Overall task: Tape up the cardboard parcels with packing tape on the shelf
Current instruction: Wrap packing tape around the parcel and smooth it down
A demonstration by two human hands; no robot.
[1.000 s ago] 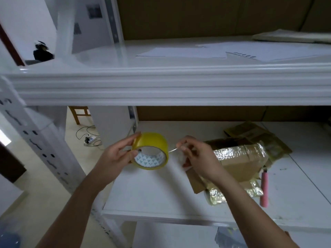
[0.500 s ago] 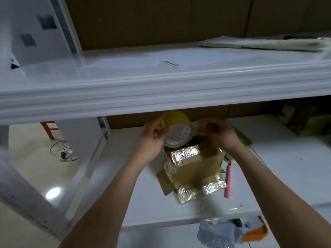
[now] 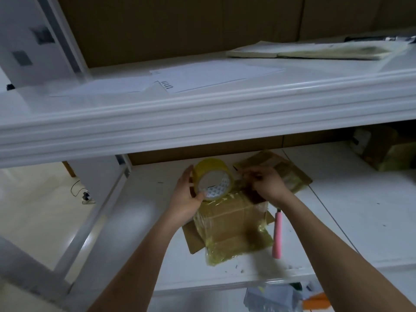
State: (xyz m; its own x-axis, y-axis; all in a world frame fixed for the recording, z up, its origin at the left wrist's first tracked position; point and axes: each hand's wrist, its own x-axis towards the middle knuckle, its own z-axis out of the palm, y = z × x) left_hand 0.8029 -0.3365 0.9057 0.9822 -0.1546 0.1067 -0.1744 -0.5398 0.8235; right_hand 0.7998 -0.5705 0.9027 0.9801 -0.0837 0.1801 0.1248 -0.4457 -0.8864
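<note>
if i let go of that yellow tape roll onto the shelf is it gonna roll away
Probably, if it lands on its rim: the tape roll is a round ring, and the white shelf looks smooth. Laid flat on its open side it should stay put. The strip pinched by the right hand might tether it, and its hollow core suggests it is light.

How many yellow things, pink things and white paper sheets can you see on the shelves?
Yellow: 1, the tape roll
Pink: 1, the cutter
White paper sheets: 2
Total: 4
</note>
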